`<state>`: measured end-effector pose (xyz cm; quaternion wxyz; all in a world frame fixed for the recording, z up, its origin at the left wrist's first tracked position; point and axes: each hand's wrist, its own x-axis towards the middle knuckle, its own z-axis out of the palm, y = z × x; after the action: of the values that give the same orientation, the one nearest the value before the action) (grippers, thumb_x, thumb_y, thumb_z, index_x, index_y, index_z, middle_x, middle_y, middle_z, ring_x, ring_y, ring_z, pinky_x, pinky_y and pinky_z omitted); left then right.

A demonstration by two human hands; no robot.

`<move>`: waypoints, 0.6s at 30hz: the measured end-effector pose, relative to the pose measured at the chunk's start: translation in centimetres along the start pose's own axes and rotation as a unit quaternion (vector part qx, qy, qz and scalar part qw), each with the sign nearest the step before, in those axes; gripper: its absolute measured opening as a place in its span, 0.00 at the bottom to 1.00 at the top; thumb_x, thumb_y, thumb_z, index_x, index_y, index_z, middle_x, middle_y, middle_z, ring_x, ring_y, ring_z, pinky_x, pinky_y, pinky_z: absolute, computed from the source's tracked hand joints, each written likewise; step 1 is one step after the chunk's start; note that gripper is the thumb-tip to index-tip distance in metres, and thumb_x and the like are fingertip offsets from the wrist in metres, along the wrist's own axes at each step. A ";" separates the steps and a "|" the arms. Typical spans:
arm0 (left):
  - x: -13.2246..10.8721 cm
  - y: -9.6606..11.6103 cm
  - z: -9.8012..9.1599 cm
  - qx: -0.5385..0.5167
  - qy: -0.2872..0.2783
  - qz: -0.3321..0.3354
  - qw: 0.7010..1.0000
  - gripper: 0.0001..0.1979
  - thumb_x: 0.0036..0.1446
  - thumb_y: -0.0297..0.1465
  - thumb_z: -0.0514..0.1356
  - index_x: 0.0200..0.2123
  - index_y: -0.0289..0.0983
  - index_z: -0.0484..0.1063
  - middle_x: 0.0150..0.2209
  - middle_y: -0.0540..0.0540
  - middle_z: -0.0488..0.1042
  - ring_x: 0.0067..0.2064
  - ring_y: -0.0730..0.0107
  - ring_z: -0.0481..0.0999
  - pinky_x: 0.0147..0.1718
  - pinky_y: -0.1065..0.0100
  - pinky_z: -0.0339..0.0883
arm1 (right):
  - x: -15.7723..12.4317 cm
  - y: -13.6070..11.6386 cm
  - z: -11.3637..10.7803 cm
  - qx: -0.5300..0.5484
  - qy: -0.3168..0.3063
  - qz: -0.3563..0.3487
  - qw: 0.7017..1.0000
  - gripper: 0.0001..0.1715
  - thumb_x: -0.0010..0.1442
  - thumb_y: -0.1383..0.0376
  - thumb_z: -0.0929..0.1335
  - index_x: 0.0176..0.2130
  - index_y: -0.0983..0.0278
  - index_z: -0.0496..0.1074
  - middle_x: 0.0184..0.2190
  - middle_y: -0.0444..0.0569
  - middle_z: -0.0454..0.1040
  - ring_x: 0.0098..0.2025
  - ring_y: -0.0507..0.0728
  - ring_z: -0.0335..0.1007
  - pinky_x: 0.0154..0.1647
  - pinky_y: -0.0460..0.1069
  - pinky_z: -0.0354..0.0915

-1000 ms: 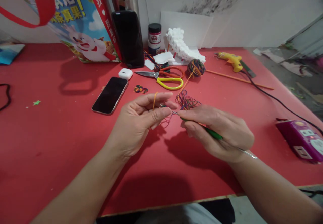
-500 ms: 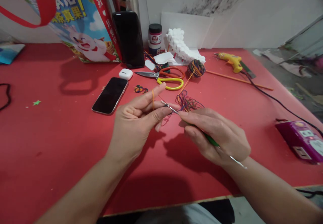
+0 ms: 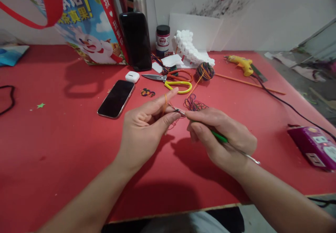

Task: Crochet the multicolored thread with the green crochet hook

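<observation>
My left hand (image 3: 147, 124) pinches yarn between thumb and fingers, and an orange strand of yarn (image 3: 165, 103) loops around its raised index finger. A crochet hook (image 3: 219, 137) with a green grip lies in my right hand (image 3: 223, 131), held like a pen. The hook's tip meets the yarn at my left thumb; the stitches there are too small to make out. Behind my fingers, loose multicoloured yarn (image 3: 193, 103) lies tangled on the table, with a strand running up to a yarn ball (image 3: 204, 72). A small multicoloured yarn piece (image 3: 147, 92) lies left of it.
Scissors (image 3: 178, 86), a white earphone case (image 3: 132, 76) and a phone (image 3: 116, 98) lie beyond my hands on the red table (image 3: 65, 163). Farther back stand a gift bag (image 3: 99, 50), a black phone-like slab (image 3: 135, 42) and a jar (image 3: 162, 41). A glue gun (image 3: 240, 64) and purple box (image 3: 312, 147) are right.
The hook's tip has moved in closer to my left thumb, and my right hand has tilted slightly. My left index finger has shifted a little right with the orange strand. The view has shifted slightly.
</observation>
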<state>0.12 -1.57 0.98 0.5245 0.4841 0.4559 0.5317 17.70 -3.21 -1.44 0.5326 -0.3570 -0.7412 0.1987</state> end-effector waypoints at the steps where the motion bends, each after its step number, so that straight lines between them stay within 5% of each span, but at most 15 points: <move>1: 0.1 -0.1 -0.1 -0.001 -0.003 0.002 1.000 0.18 0.53 0.25 0.74 0.47 0.46 0.88 0.27 0.54 0.75 0.26 0.77 0.65 0.28 0.71 0.67 | 0.1 0.1 0.0 0.030 0.008 0.007 1.000 0.17 0.68 0.73 0.71 0.53 0.58 0.80 0.28 0.45 0.81 0.31 0.56 0.79 0.37 0.52 0.76; 5: 0.4 -0.4 -0.5 -0.011 -0.014 0.008 1.000 0.19 0.53 0.26 0.75 0.48 0.50 0.87 0.29 0.52 0.76 0.27 0.76 0.66 0.28 0.71 0.67 | 0.3 0.5 0.0 0.134 0.021 0.062 0.989 0.14 0.67 0.72 0.72 0.49 0.58 0.83 0.28 0.44 0.79 0.28 0.53 0.76 0.33 0.51 0.73; 11: 0.5 -0.2 -0.5 0.005 -0.014 -0.016 1.000 0.20 0.53 0.24 0.74 0.49 0.46 0.87 0.30 0.52 0.76 0.27 0.78 0.67 0.27 0.74 0.67 | -0.2 1.4 -0.2 0.303 0.027 0.199 0.932 0.08 0.70 0.68 0.72 0.45 0.59 0.83 0.29 0.43 0.76 0.24 0.49 0.70 0.24 0.46 0.67; 18: 0.6 0.0 -0.4 0.016 -0.023 -0.038 0.999 0.20 0.53 0.23 0.74 0.50 0.42 0.86 0.30 0.53 0.78 0.27 0.79 0.71 0.32 0.73 0.71 | 0.8 1.5 -1.6 0.320 -0.023 0.261 0.911 0.09 0.66 0.65 0.74 0.47 0.65 0.82 0.24 0.43 0.74 0.20 0.48 0.62 0.20 0.45 0.60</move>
<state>-0.26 -0.96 0.95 0.5471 0.4870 0.4698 0.4927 19.51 -1.80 -1.37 0.5305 -0.3437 -0.5303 0.5649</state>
